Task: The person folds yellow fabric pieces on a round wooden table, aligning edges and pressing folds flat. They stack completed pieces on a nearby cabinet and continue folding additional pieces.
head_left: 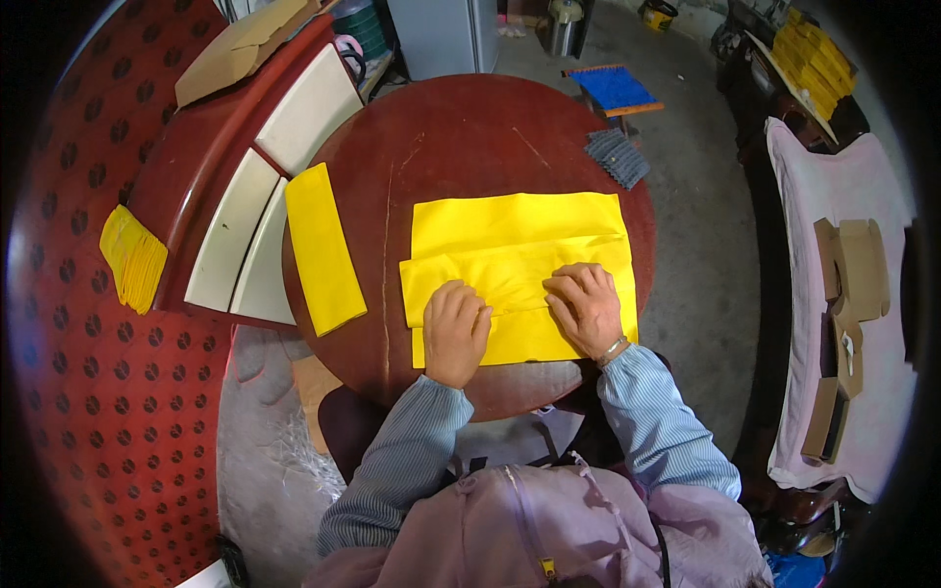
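Note:
A yellow cloth-like sheet (520,216) lies on the round red-brown table in front of me, with a folded band running across its middle. My left hand (457,331) rests on the left part of the band, fingers curled over it. My right hand (586,306), with a bracelet at the wrist, grips the band farther right, fingers bent and pressed together. Exactly what the fingertips pinch is partly hidden beneath them. To the left, a long, narrow folded yellow piece (324,250) lies apart from the sheet.
The round table (461,127) carries a grey ribbed cloth (618,158) at its far right edge. A blue-topped stool (616,89) stands beyond. Folded yellow pieces (134,259) hang together at far left. Opened cardboard boxes (863,269) lie on a pink-covered seat at right.

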### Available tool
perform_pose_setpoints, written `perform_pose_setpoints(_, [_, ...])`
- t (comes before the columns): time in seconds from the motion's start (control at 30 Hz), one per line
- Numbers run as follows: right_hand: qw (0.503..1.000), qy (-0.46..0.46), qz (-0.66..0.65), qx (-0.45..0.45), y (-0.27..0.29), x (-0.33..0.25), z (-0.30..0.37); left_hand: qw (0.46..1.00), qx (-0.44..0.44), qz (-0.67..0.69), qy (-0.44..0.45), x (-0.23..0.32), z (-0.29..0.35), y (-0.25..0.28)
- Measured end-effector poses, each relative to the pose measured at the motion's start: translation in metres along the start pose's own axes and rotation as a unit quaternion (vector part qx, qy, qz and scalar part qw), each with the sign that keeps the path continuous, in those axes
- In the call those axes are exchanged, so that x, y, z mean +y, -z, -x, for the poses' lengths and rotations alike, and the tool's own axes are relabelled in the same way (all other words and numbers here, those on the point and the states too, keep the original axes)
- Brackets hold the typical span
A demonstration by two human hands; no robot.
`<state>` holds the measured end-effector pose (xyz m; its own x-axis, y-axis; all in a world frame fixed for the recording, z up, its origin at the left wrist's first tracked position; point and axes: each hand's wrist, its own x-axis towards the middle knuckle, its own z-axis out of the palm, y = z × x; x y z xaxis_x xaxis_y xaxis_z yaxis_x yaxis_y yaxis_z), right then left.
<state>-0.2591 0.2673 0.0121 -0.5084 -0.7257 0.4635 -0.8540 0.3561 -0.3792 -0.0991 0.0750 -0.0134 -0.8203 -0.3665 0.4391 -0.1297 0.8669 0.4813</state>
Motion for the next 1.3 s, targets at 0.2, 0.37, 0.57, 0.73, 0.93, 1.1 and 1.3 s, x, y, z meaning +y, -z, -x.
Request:
perform_pose_setpoints(0.2, [1.0,-0.01,0.003,0.028,0.008,-0.003,0.007,0.997,0.053,0.033,-0.037,-0.007,0.001,0.004])
perform_pose_setpoints(0.37, [0.999,-0.007,0.015,0.036,0.01,-0.021,-0.005,0.998,0.019,0.034,-0.044,-0.002,-0.001,0.007])
perform_pose_setpoints(0.57, [0.998,0.05,0.003,-0.038,-0.017,-0.05,-0.029,0.998,0.029,-0.012,-0.052,0.001,-0.004,0.013])
perform_pose_setpoints(0.73, [0.998,0.014,0.007,-0.061,-0.008,-0.042,-0.02,0.999,0.025,-0.002,-0.029,-0.013,0.011,0.029])
perform_pose_setpoints(0.93, [0.997,-0.026,0.065,-0.028,0.011,-0.018,-0.004,0.999,0.025,0.0,-0.038,-0.015,0.007,0.037])
perform_pose_setpoints(1.1, [0.99,-0.072,0.116,-0.044,0.026,0.006,0.003,0.998,-0.013,-0.048,-0.035,-0.007,-0.012,0.041])
perform_pose_setpoints(1.3, [0.988,-0.094,0.114,-0.046,0.034,0.011,0.007,0.998,-0.012,0.011,-0.062,0.021,-0.035,0.009])
